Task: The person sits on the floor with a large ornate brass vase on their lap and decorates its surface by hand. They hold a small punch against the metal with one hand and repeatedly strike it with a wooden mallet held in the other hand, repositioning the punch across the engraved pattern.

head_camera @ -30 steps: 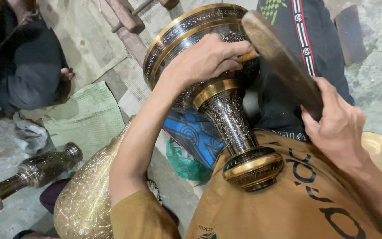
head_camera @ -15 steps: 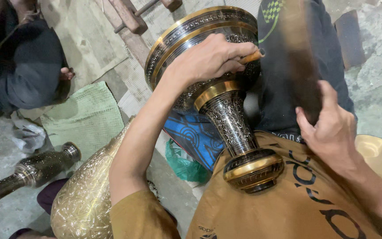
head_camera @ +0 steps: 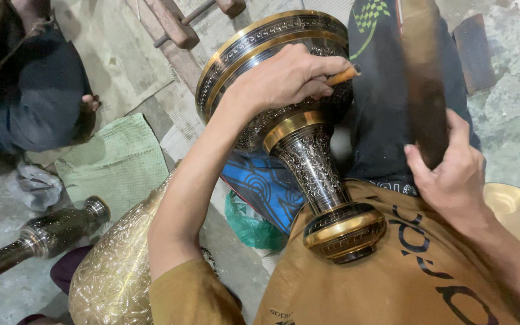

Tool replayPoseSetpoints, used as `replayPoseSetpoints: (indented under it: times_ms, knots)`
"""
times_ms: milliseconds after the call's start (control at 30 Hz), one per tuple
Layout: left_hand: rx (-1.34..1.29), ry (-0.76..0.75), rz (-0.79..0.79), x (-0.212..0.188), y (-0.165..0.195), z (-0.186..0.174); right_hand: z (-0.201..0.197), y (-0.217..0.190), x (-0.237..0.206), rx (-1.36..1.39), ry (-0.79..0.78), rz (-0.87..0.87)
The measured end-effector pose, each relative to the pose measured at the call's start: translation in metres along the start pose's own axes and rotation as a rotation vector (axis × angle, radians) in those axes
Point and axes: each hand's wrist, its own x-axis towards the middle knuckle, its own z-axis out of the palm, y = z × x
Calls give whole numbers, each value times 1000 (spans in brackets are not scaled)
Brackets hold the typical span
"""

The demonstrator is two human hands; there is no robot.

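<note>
Chisel on vase bowl, mallet raised.
Left hand (head_camera: 284,81) fingers closed round chisel (head_camera: 343,75), tip on vase (head_camera: 284,120) lying across lap, centre; right hand (head_camera: 452,174) gripped blurred mallet (head_camera: 422,90). Best kept chisel steady, blows light, I judged.

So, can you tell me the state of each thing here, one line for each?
Large engraved vase: lying tilted, foot against the person's chest, bowl pointing away.
Left hand: on the vase bowl, gripping a small wooden-handled tool.
Right hand: raised, gripping a dark wooden mallet, blurred.
Small vase: lying on its side on the floor.
Golden vessel: beside the left arm, not held.
Green cloth: spread flat on the floor.
</note>
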Motion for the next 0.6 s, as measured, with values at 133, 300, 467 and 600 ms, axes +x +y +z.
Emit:
replayPoseSetpoints:
  times_ms: [133,300,467,600]
  knots:
    - [-5,20,6,-1,0,0,-2,-6,2,50,28,-36]
    - [-52,41,21,-4,-3,1,-16,-7,7,-115,-114,17]
    - [-42,144,-16,-8,-3,5,-23,-6,0,229,87,-15]
    - [-28,119,-5,-8,-3,4,-20,-11,2,381,100,128]
